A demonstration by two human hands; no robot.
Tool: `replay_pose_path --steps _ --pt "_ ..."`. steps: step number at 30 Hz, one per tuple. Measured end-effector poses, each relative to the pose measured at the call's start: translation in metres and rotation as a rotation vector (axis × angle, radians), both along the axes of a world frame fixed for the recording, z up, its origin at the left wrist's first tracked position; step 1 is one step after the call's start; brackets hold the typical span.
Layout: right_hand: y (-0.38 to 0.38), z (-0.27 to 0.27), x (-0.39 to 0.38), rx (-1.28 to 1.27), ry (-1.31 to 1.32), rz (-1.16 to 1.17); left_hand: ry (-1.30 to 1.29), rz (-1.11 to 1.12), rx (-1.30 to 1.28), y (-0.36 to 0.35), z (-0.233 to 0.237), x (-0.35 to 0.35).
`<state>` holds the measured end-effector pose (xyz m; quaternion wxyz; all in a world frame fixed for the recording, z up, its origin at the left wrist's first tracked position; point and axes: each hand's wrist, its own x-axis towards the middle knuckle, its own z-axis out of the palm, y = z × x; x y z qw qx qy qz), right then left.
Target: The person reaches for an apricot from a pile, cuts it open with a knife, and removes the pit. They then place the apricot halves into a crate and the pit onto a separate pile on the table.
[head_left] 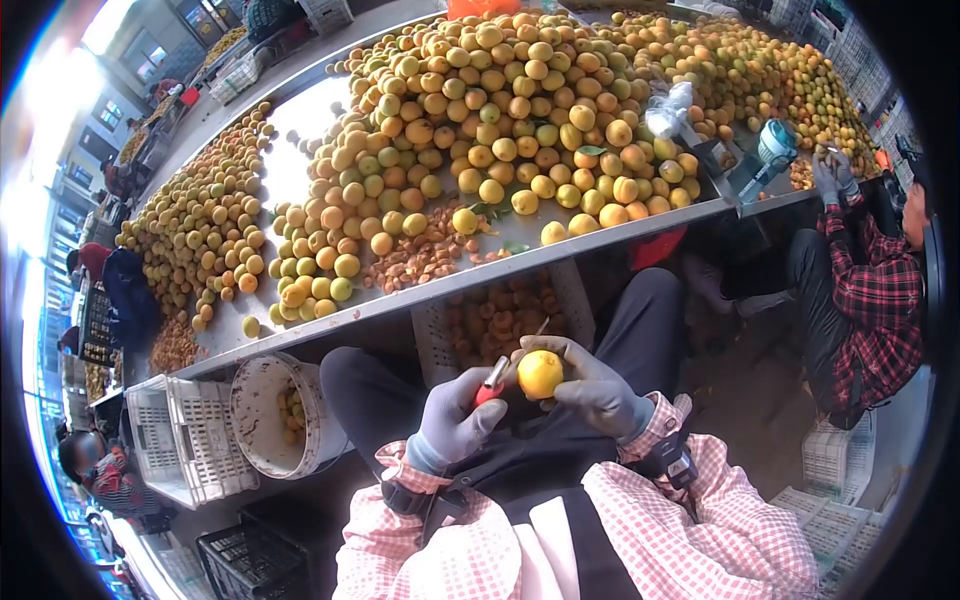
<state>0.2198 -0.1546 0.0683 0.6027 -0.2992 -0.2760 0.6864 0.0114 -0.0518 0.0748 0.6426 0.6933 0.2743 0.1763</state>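
My left hand (457, 416), in a grey glove, is closed round a small red-handled tool (491, 388) with a short metal part pointing up. My right hand (597, 390), also gloved, grips a yellow apricot (540, 374) between thumb and fingers, just to the right of the tool. A thin pointed metal tip (543, 325) sticks up above the right fingers. Both hands are over my lap, in front of a white crate (432, 345) that holds orange-brown fruit pieces (500, 318) under the table edge.
A metal table (520, 262) carries large heaps of apricots (520, 90) and a patch of brown pits or scraps (415, 255). At left stand a white bucket (262, 430) and white crates (190, 440). A person in a plaid shirt (875, 300) sits at right.
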Motion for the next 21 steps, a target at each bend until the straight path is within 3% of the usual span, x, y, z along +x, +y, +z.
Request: replay_pose_path --steps 1,4,7,9,13,16,18,21 --pt "-0.001 0.004 0.000 -0.049 0.025 0.027 0.000 -0.003 -0.001 -0.001 0.000 0.000" --pt "-0.003 -0.004 -0.004 0.014 -0.094 -0.003 0.026 -0.067 0.373 -0.005 0.005 0.003" --pt "-0.004 0.000 -0.004 0.027 -0.125 -0.075 0.055 -0.049 0.483 -0.014 0.008 0.006" --pt "-0.005 0.001 -0.003 0.081 -0.255 -0.140 0.112 -0.062 0.471 -0.017 0.011 0.002" --pt "-0.010 -0.005 -0.007 0.113 -0.239 -0.114 0.152 -0.119 0.387 -0.021 0.003 -0.005" --pt "-0.009 -0.007 -0.011 0.160 -0.073 -0.067 0.173 -0.169 0.316 -0.023 0.002 -0.008" --pt "-0.010 -0.004 -0.013 0.059 0.137 -0.046 0.142 -0.214 0.166 -0.023 -0.004 -0.008" --pt "-0.011 -0.003 -0.015 0.022 0.182 -0.049 0.078 -0.174 0.008 -0.030 -0.012 -0.007"
